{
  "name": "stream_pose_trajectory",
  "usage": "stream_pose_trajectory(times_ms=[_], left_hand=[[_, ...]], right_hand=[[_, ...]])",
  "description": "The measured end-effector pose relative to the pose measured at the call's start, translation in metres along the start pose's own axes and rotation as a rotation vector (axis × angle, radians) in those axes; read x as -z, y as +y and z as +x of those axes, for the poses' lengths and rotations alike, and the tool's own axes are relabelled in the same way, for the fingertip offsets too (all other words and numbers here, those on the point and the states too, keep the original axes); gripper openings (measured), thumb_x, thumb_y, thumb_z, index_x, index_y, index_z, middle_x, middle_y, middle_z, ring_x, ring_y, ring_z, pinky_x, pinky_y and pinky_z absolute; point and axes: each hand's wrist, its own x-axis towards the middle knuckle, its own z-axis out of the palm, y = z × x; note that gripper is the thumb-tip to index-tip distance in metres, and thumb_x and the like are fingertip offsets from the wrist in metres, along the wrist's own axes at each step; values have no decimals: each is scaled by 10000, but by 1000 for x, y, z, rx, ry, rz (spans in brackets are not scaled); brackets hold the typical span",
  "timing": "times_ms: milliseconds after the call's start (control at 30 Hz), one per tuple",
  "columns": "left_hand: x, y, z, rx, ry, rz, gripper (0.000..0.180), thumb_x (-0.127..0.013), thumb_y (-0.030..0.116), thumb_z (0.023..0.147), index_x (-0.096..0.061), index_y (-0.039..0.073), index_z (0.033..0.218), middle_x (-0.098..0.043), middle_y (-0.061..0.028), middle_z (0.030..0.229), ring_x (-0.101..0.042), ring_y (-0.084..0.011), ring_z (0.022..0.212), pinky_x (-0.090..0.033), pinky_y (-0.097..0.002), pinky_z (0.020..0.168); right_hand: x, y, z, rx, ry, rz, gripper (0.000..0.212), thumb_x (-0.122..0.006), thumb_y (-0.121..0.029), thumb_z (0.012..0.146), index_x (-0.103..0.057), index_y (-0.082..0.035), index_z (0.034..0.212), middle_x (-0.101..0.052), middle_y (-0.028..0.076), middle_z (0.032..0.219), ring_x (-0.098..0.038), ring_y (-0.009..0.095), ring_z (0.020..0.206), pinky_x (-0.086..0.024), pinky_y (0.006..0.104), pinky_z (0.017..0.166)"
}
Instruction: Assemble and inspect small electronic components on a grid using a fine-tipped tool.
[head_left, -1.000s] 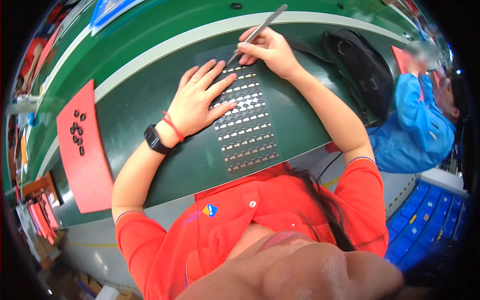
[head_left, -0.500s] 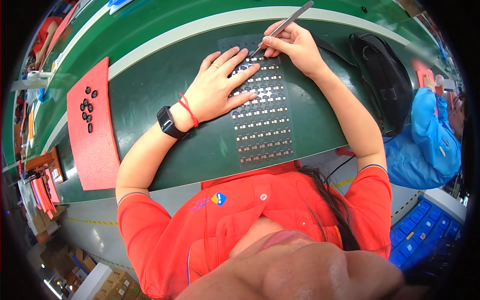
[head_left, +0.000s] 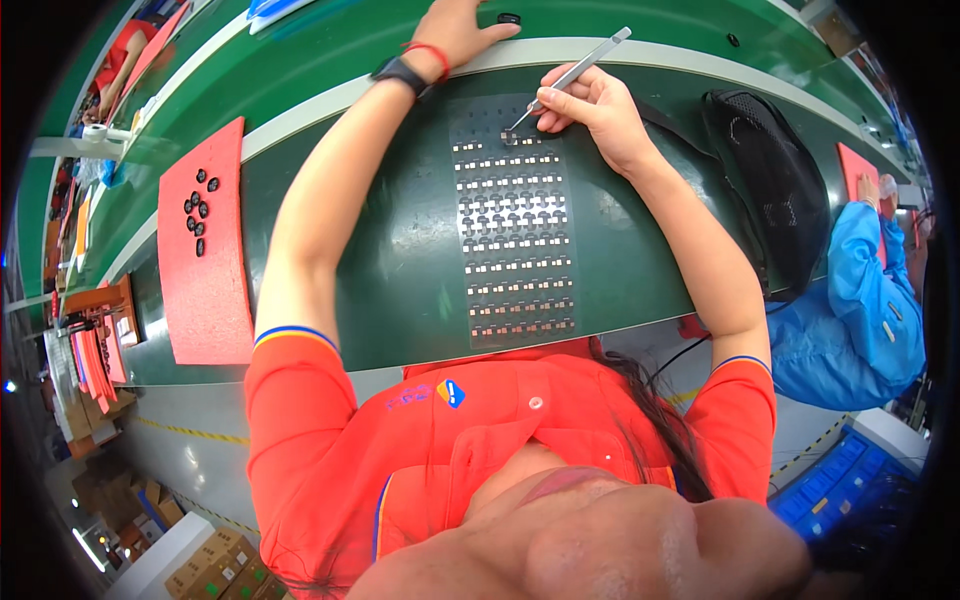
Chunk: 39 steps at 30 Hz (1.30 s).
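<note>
My right hand (head_left: 590, 105) is closed round silver tweezers (head_left: 585, 68), their tips pointing down-left. At the tips, a small dark piece (head_left: 508, 137) is by the upper rows of a clear sheet (head_left: 459, 310) with rows of small dark and white pieces. My left hand (head_left: 455, 35) reaches over the green belt beyond the pale rail, its thumb stretched toward a small black round part (head_left: 509, 18). A small gap seems to lie between thumb and part. The upper picture edge cuts off its other fingers.
On the left, a pink foam mat (head_left: 205, 310) carries several black round parts (head_left: 203, 210). A black mesh bag (head_left: 765, 190) lies on the right of the dark green table (head_left: 400, 290). Another black part (head_left: 733, 40) sits farther along the belt. A person in blue (head_left: 860, 300) works at far right.
My left hand has left the sheet and moved up and away, over the belt. The tweezers in my right hand have shifted slightly, with a small dark piece now showing at their tips.
</note>
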Motion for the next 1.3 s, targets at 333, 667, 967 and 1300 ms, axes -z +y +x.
stream_pose_trajectory(times_ms=[333,667,967,1300], left_hand=[[4,-6,-7,66,-24,5,233,-720,243,718,-701,53,852,-632,-163,826,-608,-344,775,-497,-427,743],[103,59,-173,100,-285,-301,372,-739,52,692,-650,81,1052,-616,-65,892,-596,-192,774,-495,-298,727],[103,54,-204,98,-181,-234,415,-757,156,694,-642,111,1090,-573,-42,972,-521,-223,941,-404,-337,828],[103,54,-207,148,-190,-115,301,-759,130,692,-695,112,985,-611,-29,886,-539,-208,864,-410,-326,799]], right_hand=[[-2,1,0,13,6,-7,242,-659,-135,864,-571,15,1031,-659,107,869,-638,128,706,-497,222,645],[-38,0,-12,-41,-20,26,245,-627,-162,889,-561,4,1057,-658,119,891,-670,185,786,-532,264,698],[-90,4,-23,-90,-115,-33,212,-593,-145,911,-529,4,1047,-638,111,872,-665,175,779,-532,258,703],[-91,20,-27,-88,-137,-20,202,-592,-88,912,-504,-7,1074,-624,104,908,-655,162,812,-524,252,719]])
